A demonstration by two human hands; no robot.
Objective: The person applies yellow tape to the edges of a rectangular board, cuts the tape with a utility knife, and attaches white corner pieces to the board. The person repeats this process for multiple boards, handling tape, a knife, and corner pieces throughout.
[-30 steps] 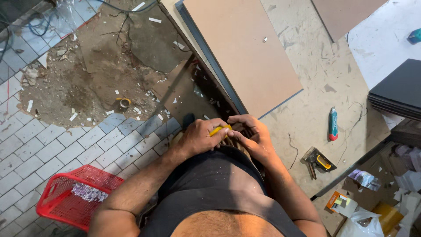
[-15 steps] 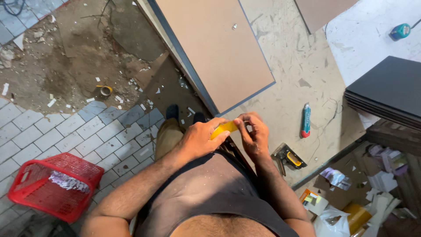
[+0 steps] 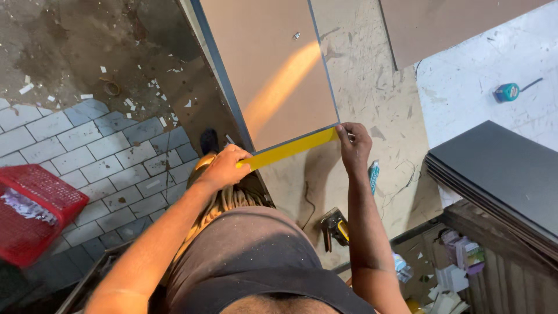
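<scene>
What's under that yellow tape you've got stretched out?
The yellow tape runs along the near edge of the brown board, held between left hand and right hand. Scuffed workbench shows beside it; the board's edge beneath is covered.

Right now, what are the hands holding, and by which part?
A yellow measuring tape, stretched along the brown panel edge: left hand at one end, right hand at the other.
</scene>
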